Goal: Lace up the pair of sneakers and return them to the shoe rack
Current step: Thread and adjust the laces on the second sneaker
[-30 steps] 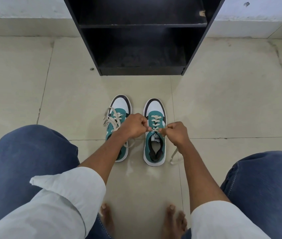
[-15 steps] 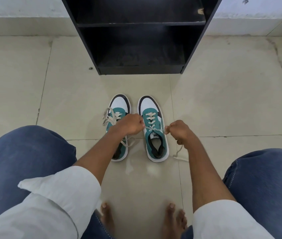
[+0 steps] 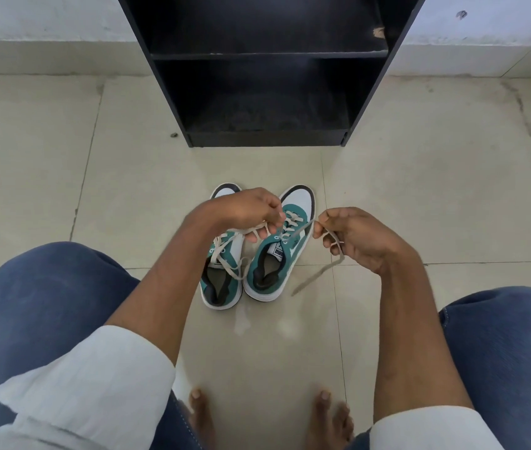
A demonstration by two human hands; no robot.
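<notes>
The person is lacing the right sneaker [image 3: 278, 251], which lies tilted on the tiled floor [image 3: 420, 196] just beside the left sneaker [image 3: 222, 277], both in front of the black shoe rack [image 3: 368, 102]; the right hand [image 3: 355, 238] pinches 1 lace end [image 3: 317, 277], its tail hanging loose; the left hand [image 3: 244, 211] is curled around the other end above the eyelets. Judging by this, lacing is under way; the next move probably calls for drawing both ends evenly taut, then tying.
</notes>
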